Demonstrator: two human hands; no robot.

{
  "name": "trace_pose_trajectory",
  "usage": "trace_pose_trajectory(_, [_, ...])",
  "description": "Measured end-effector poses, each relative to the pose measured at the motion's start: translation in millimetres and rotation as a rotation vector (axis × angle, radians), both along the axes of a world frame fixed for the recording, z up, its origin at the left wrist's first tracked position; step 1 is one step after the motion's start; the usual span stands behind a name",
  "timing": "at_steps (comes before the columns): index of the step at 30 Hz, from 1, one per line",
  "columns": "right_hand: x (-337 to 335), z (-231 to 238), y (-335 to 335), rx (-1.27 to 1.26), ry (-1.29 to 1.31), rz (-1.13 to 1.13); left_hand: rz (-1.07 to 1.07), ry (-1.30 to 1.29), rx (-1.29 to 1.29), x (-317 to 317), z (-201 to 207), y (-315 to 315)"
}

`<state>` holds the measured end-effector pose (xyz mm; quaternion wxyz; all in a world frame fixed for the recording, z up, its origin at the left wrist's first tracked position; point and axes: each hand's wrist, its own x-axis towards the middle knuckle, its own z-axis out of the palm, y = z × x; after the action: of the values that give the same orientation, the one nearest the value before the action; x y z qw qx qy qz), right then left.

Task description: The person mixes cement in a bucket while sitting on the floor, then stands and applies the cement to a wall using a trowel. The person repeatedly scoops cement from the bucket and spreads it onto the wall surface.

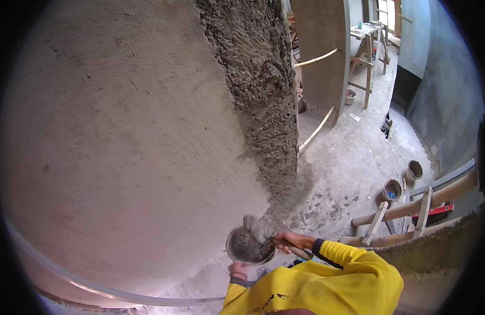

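Note:
A round bucket (228, 251) of wet grey mortar (246, 249) is close in front of me, at the foot of the wall. My left hand (239, 270) grips its near rim. Fingers of my right hand (295, 242) are wrapped round the handle of a trowel (300, 252). The trowel's blade, smeared by motion, is over the bucket's far right side with mortar on it. Beyond the bucket, a rough strip of fresh mortar (266, 100) runs up the wall's right edge, beside smoother plaster (132, 136).
A wooden ladder (405, 212) lies at right, near two buckets (391, 190) (414, 170) and a red level (434, 210). Mortar splashes (331, 202) dot the floor. Bent pale strips (317, 130) jut from the wall's edge. A wooden trestle (368, 58) stands far back.

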<state>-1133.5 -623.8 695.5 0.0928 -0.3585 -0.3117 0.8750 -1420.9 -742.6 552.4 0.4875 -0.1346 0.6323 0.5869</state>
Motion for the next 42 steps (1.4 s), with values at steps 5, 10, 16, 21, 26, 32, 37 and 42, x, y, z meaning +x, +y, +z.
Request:
trace_pose_trajectory(5, [-21, 89, 11, 0.425, 0.201, -0.798, 0.09, -0.232, 0.04, -54, -26, -20])
trace_pose_trajectory(10, [-29, 190, 78, 1.012, 0.37, -1.505, 0.07, -0.265, 0.033, -99, -33, -51])
trace_pose_trajectory(16, [-18, 285, 184, 1.465, 0.35, -2.076, 0.015, -0.114, -0.067, -134, -39, -111])
trace_pose_trajectory(21, [-15, 193, 287, 1.886, -0.676, -1.481, 0.323, -0.269, -0.026, -117, 5, -87])
trace_pose_trajectory(26, [-58, -26, 63, 1.186, -0.637, -0.318, -0.964, 0.816, -0.327, -115, -12, -123])
trace_pose_trajectory(32, [-149, -42, 129, 0.409, -0.024, -1.096, -0.71, 0.713, 0.002, -123, -49, -138])
trace_pose_trajectory(37, [-170, 130, 296, 0.176, 0.63, -1.396, -1.083, 1.211, -0.321, -60, 20, -66])
trace_pose_trajectory(42, [-152, 251, 301, 0.177, 0.777, -1.27, -1.098, 1.253, -0.352, -16, 101, -39])
